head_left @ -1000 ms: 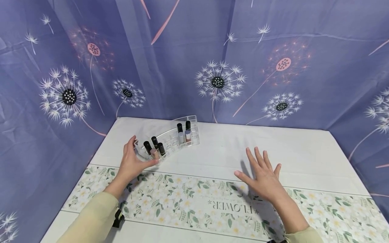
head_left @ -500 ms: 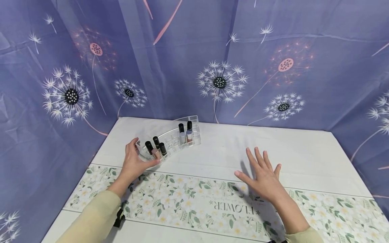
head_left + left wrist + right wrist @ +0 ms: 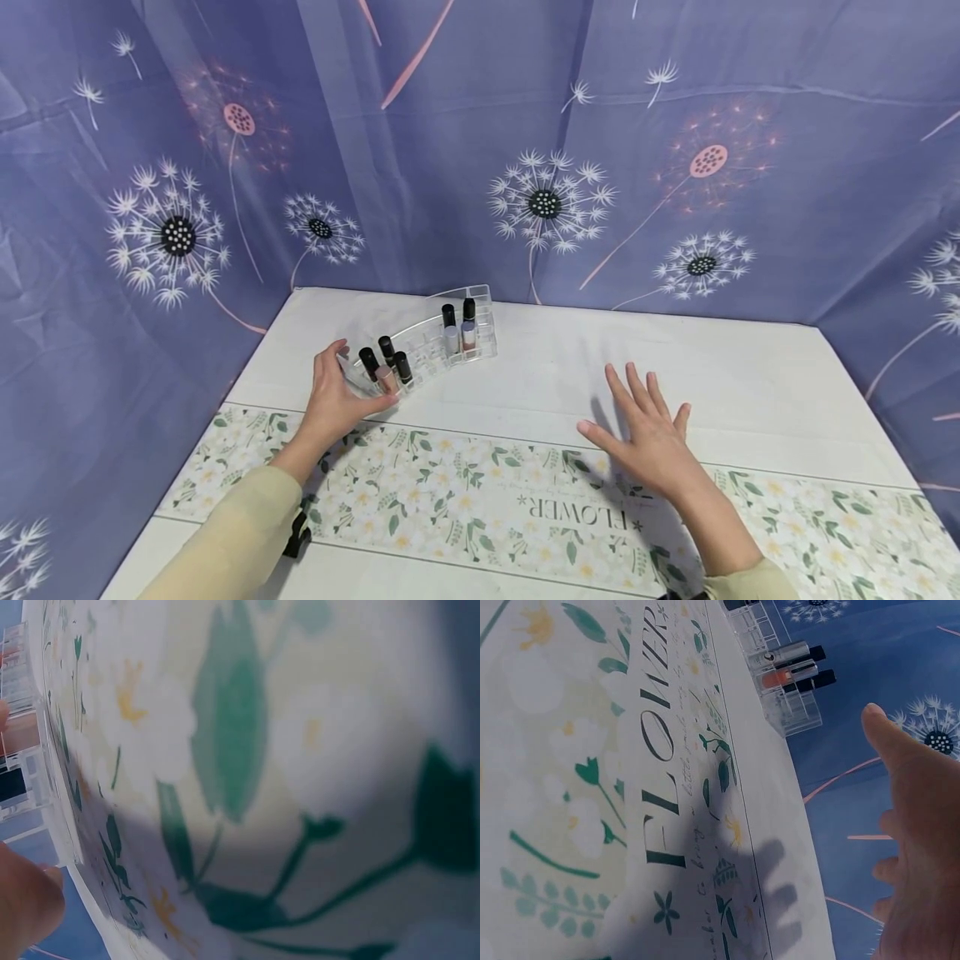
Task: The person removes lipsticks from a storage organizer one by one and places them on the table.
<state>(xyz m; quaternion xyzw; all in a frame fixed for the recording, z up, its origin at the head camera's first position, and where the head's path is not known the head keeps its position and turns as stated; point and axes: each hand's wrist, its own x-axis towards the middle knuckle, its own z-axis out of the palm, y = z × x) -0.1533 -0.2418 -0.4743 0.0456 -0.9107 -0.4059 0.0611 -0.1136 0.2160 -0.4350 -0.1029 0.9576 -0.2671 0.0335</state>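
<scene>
A clear, stepped, curved cosmetics organizer stands at the back left of the table. My left hand grips its left end, thumb at the front edge and fingers round the back. The left wrist view shows only the organizer's edge and a fingertip beside it. Several black-capped lip gloss tubes and a pink-capped tube stand in the left end. At the right end are two black-capped tubes and two pale-lilac-capped ones. My right hand spreads its fingers above the table, holding nothing.
A white cloth with a printed floral band covers the table. A purple dandelion-print curtain hangs close behind the organizer and along both sides. The right hand casts a shadow on the cloth.
The whole head view has shifted slightly. My left hand keeps its grip on the organizer, and my right hand stays spread in nearly the same place.
</scene>
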